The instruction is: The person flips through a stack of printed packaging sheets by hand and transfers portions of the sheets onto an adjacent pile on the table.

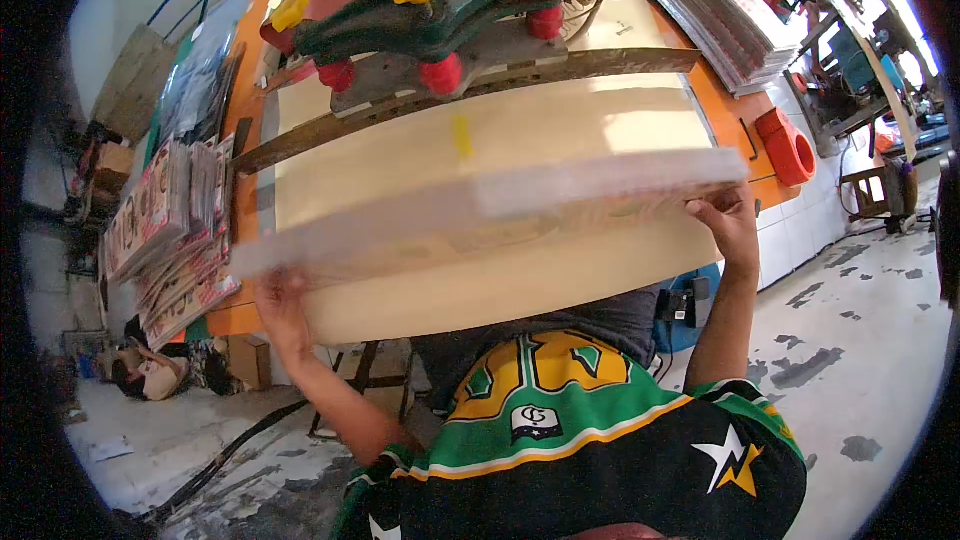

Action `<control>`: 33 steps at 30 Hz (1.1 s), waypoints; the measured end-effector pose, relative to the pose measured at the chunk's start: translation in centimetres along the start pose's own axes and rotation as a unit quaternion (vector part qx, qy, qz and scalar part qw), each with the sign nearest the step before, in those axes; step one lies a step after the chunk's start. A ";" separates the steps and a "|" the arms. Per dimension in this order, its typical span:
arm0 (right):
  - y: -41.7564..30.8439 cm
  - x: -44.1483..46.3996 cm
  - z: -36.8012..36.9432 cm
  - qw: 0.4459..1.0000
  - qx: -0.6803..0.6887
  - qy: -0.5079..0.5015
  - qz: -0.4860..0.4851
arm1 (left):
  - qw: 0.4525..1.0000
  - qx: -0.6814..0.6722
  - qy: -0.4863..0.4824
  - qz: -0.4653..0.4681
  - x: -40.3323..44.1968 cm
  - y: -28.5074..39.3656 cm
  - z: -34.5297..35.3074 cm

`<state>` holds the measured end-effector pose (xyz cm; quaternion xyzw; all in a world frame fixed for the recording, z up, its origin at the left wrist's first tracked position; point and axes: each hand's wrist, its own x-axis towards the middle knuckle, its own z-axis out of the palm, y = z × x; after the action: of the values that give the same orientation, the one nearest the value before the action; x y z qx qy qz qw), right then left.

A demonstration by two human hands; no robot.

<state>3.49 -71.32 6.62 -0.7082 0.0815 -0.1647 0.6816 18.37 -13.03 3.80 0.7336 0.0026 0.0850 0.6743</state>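
A long, whitish, see-through plastic sheet (590,183) with faint reddish and green print spans the work surface, smeared by motion. At its left end my left hand (284,305) is closed on the near edge; the fingers are blurred. My right hand (728,225) pinches the right end, thumb on top. Beneath lies a pale cream board (480,285), with a short yellow mark (462,136) on it. Just beyond the sheet, a dark metal bar (330,130) crosses the board. Behind the bar stands a machine's dark green frame (440,15) with yellow knobs and red cylinders.
Stacks of printed bags (160,205) lean at the table's left edge. Another tall stack (730,15) sits at the back right. A red ring-shaped roll (786,147) and a black hex key (748,138) lie on the orange tabletop (765,190). Other people are in the background.
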 end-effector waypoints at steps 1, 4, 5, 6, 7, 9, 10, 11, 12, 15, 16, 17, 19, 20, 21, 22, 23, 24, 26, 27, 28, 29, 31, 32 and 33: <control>-0.3 0.6 0.0 0.999 -0.032 -0.020 -0.038 | 1.000 0.004 -0.001 0.000 -0.3 0.3 -0.2; -0.9 1.3 0.5 0.996 0.015 -0.071 -0.059 | 0.996 0.067 -0.040 0.049 -0.6 0.6 -0.2; -0.8 1.4 0.4 0.996 0.015 -0.070 -0.058 | 0.995 0.092 0.015 0.032 -0.7 -0.1 -0.4; -0.5 1.4 0.3 0.997 0.010 -0.055 -0.048 | 0.995 0.093 0.014 0.031 -0.9 -0.5 -0.6; -0.2 1.4 0.2 0.998 0.004 -0.041 -0.039 | 0.993 0.108 0.046 0.021 -1.1 -0.7 -0.8; 0.3 1.7 0.1 0.999 0.007 -0.028 -0.034 | 0.989 0.124 0.078 0.014 -1.0 -1.0 -0.8; 0.5 1.9 0.0 0.999 0.009 -0.014 -0.028 | 0.993 0.089 0.068 0.029 -0.8 -1.0 -0.7; 0.4 1.9 0.0 0.999 0.009 -0.012 -0.028 | 0.996 0.054 0.057 0.042 -0.7 -1.0 -0.7; 0.5 2.2 -0.2 0.999 0.003 -0.014 -0.040 | 0.996 0.055 0.055 0.041 -0.6 -0.8 -0.6; 0.1 2.7 -0.1 0.999 0.000 -0.025 -0.045 | 0.988 0.145 0.045 0.024 -0.2 -0.3 -0.3; -0.3 2.8 0.0 0.999 0.001 -0.034 -0.041 | 0.998 0.030 0.053 0.034 0.2 -0.5 0.1; -0.4 3.0 0.1 0.999 -0.002 -0.032 -0.041 | 0.993 -0.088 0.059 0.043 0.6 -0.6 0.6; -0.8 3.4 0.5 0.993 0.042 -0.061 -0.094 | 0.992 -0.092 0.040 0.073 0.5 1.2 2.3; -1.1 3.6 0.8 0.993 0.039 -0.058 -0.094 | 0.990 -0.092 0.024 0.103 0.4 2.0 3.2; -1.3 3.7 1.1 0.992 0.044 -0.060 -0.097 | 0.990 -0.095 0.021 0.102 0.7 1.8 3.4; -1.4 3.8 1.3 0.992 0.050 -0.062 -0.101 | 0.989 -0.076 0.027 0.125 1.0 1.6 3.4; -1.4 3.9 1.4 0.992 0.047 -0.059 -0.100 | 0.987 -0.057 0.033 0.147 1.2 1.4 3.5; -1.2 4.0 1.5 0.992 0.045 -0.058 -0.100 | 0.987 -0.058 0.030 0.144 1.2 1.3 3.5; -0.2 4.0 1.7 0.993 0.043 -0.057 -0.099 | 0.987 -0.081 -0.003 0.138 1.2 1.3 3.4; 0.7 3.9 1.8 0.992 0.061 -0.030 -0.102 | 0.987 -0.082 -0.005 0.137 1.3 0.8 3.2; 1.2 3.8 2.0 0.991 0.078 -0.003 -0.106 | 0.989 -0.047 0.024 0.139 1.4 0.2 3.1; 1.3 3.6 2.5 0.989 0.088 0.013 -0.120 | 0.988 -0.013 0.052 0.142 1.4 -0.2 3.0; 2.1 3.6 2.3 0.988 0.089 0.017 -0.124 | 0.990 -0.017 0.051 0.130 1.3 -0.4 2.8; 2.3 3.6 2.3 0.987 0.093 0.019 -0.127 | 0.991 -0.018 0.053 0.118 1.2 -0.2 2.7; 2.4 3.5 2.3 0.987 0.094 0.019 -0.127 | 0.992 -0.018 0.052 0.118 1.2 0.0 2.6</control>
<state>7.86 -70.48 4.61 -0.6423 -0.0118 -0.2706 0.7170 19.85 -15.50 3.72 0.7114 -0.0504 0.2019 0.6713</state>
